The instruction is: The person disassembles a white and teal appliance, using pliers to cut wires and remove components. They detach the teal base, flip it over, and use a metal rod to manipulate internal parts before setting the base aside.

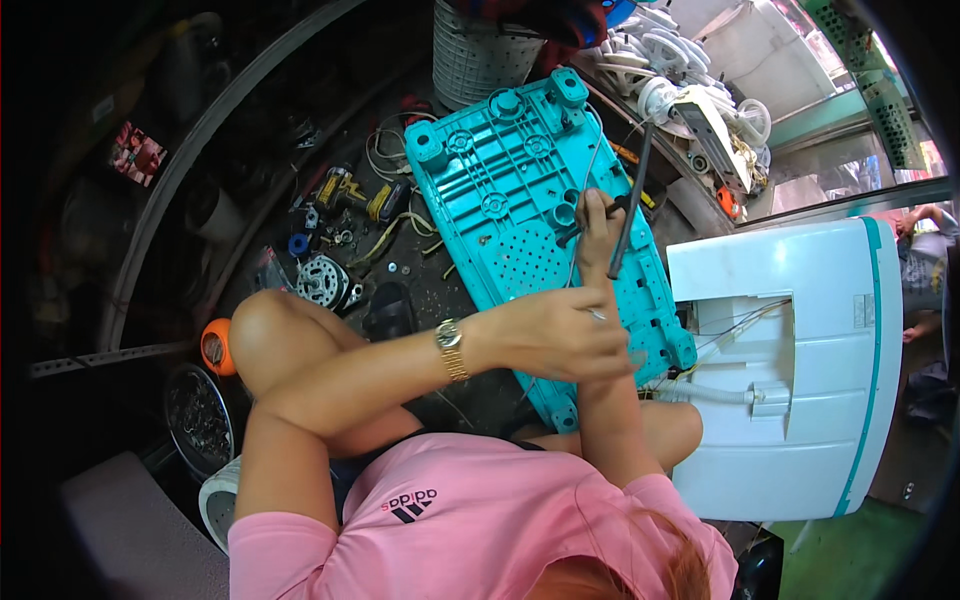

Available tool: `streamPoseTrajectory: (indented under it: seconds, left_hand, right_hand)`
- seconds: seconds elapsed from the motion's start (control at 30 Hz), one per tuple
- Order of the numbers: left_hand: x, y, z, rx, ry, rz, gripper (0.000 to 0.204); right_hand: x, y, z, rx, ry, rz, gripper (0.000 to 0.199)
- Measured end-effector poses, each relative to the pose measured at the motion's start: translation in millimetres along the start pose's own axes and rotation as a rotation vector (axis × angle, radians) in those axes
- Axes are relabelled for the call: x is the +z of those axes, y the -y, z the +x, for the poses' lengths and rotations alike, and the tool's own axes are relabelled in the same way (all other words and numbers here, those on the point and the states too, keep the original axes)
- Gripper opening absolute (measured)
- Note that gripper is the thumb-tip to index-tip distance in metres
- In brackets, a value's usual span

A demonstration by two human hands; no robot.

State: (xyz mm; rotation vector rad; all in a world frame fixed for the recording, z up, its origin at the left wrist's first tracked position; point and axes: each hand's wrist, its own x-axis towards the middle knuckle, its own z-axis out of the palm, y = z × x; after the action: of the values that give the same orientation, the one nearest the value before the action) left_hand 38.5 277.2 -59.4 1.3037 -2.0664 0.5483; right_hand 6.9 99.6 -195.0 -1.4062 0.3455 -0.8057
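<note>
My right hand (598,222) is wrapped around the handle of a dark screwdriver (628,205), its grip pressed tight on the tool, with the shaft slanting up over the turquoise plastic base panel (520,190). My left hand (560,335) crosses over my right forearm; its fingers curl inward near the panel's lower edge, but I cannot tell whether they pinch anything. The panel lies tilted on the floor in front of my knees, ribbed underside up, just beside the white appliance body (800,380), with thin wires (735,322) running between them. I judge the panel light but stiff, its moulded ribs and corner posts the safest places to hold; the thin flat areas would likely flex or crack. A small motor (322,281) and a yellow drill (345,190) lie apart to the left.
</note>
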Motion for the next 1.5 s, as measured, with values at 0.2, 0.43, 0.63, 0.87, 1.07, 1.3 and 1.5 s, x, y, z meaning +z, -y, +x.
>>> streamPoseTrajectory:
  seconds: [0.2,0.43,0.63,0.87,1.07,1.3,1.5]
  left_hand:
    - [-30,76,70,0.134,-0.329,-0.029,0.028]
    - [105,95,-58,-0.518,0.185,-0.576,0.034]
    - [139,69,-54,-0.613,0.056,-0.484,0.011]
    - [128,74,-49,-0.622,-0.024,-0.197,0.026]
    - [120,94,-58,-0.638,0.162,-0.433,0.021]
    - [122,80,-40,-0.565,-0.089,-0.329,0.021]
    - [116,95,-37,-0.699,0.322,-0.44,0.023]
  right_hand:
    - [1,30,-19,-0.052,0.023,-0.357,0.043]
    - [7,97,-28,-0.014,0.168,-1.046,0.037]
    - [-6,88,-33,-0.129,0.053,-0.774,0.025]
    - [4,75,-40,-0.081,-0.095,-0.612,0.015]
    - [7,72,-34,-0.022,-0.067,-0.167,0.032]
    - [1,63,-31,-0.084,-0.12,-0.423,0.022]
    - [8,70,-29,-0.112,-0.101,-0.355,0.02]
